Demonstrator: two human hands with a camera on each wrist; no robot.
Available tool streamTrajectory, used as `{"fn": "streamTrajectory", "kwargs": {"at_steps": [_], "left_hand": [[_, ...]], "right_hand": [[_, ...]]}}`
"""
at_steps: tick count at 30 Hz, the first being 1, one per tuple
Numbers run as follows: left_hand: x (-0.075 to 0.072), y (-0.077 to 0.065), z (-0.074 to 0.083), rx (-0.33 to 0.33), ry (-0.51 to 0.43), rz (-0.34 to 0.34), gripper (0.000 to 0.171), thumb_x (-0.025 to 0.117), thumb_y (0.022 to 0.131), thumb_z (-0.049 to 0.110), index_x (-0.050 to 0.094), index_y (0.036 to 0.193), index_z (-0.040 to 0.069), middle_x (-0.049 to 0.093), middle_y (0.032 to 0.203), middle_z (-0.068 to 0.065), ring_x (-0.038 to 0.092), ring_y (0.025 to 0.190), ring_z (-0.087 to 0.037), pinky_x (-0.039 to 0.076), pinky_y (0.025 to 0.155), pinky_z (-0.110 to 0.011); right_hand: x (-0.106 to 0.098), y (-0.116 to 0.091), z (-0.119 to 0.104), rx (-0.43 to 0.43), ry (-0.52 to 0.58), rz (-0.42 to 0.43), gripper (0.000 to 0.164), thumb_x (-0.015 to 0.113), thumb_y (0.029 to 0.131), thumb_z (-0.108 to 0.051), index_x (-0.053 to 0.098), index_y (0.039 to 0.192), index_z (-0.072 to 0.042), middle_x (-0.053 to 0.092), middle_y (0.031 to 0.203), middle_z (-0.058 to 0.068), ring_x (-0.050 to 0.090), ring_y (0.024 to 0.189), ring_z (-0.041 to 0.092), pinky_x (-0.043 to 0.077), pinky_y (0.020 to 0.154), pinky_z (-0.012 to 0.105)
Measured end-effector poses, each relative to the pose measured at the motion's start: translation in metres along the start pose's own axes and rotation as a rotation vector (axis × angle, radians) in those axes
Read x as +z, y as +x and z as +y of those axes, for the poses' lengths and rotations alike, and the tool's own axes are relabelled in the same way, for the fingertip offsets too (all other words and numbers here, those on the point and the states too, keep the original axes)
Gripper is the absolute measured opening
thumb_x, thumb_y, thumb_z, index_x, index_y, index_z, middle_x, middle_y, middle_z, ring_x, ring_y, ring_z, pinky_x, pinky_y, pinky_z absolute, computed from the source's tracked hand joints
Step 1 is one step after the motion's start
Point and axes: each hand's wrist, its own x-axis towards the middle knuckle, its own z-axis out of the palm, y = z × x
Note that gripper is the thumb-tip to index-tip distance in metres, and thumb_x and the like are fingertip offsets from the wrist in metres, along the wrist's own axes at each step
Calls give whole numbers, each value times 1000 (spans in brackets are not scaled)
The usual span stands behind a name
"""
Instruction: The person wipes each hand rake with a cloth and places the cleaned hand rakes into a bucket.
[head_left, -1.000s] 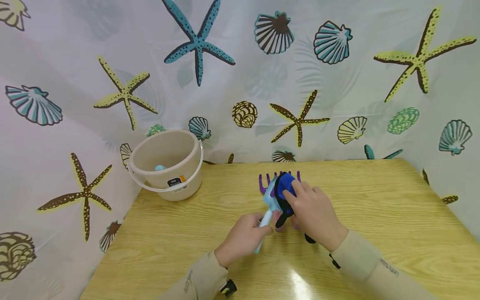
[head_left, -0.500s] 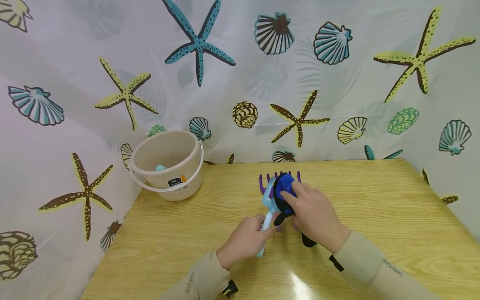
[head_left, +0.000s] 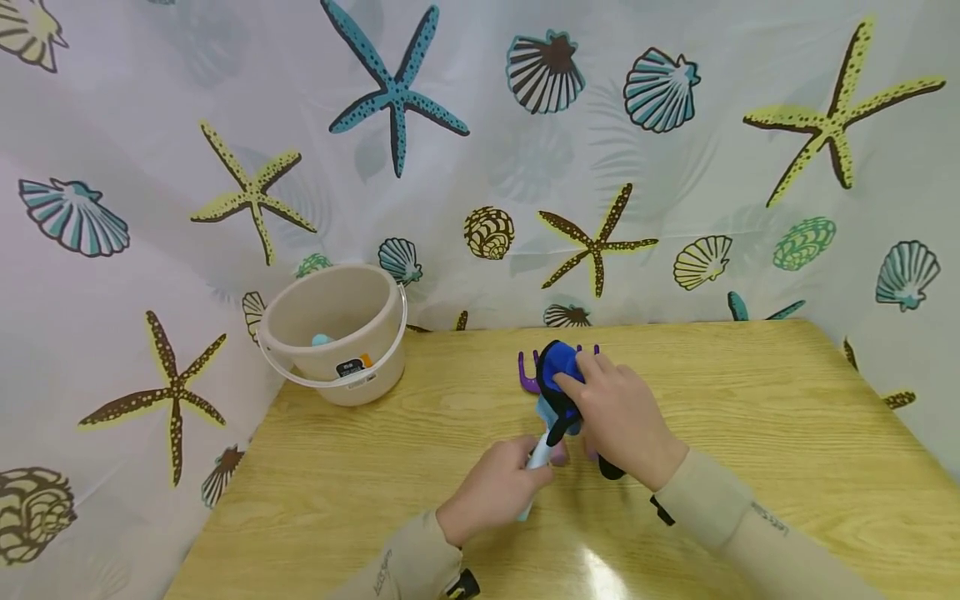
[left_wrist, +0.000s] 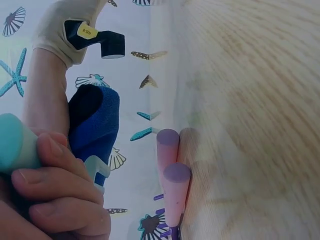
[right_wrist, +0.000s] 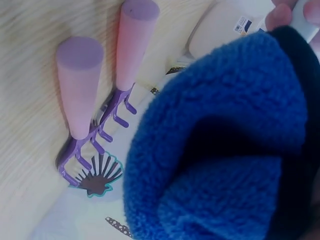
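Note:
My left hand grips the pale-blue handle of a hand tool; its light-blue head is mostly hidden under a blue cloth. My right hand holds this fluffy blue cloth with black edging against the tool's head. In the left wrist view, my fingers curl round the handle, its rounded end toward the camera. The cloth fills much of the right wrist view. Beneath and behind the hands lie two purple-tined hand rakes with pink handles, partly hidden in the head view.
A beige bucket with a white handle stands at the table's back left. Inside it shows a light-blue object. The wooden table ends at a curtain printed with starfish and shells.
My right hand has moved the cloth slightly left, over more of the tool's head. My left hand has shifted a little right and toward me with the handle.

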Motion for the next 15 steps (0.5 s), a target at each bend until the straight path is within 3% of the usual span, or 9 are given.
{"fn": "streamTrajectory", "kwargs": {"at_steps": [6,11,15], "left_hand": [[-2,2,0,-9,1,-1,24,61,94,27,66,103,5,51,68,2,49,54,-11,42,48,-27],[-6,1,-2,-28,-6,18,17,59,95,26,62,92,9,49,62,3,45,48,-11,38,44,-26],[-9,1,-3,-39,-9,40,16,59,94,25,60,87,11,47,59,4,42,46,-10,36,43,-24]], "right_hand": [[0,-7,3,-15,-42,4,50,89,71,-10,73,119,-11,63,117,20,64,99,34,59,75,44],[3,-15,7,-43,-92,-6,49,93,69,-19,76,114,-14,64,113,17,61,94,31,55,69,39],[3,-18,11,-15,-29,-73,55,96,65,-25,76,115,-14,64,111,17,61,94,30,58,71,41]]}}
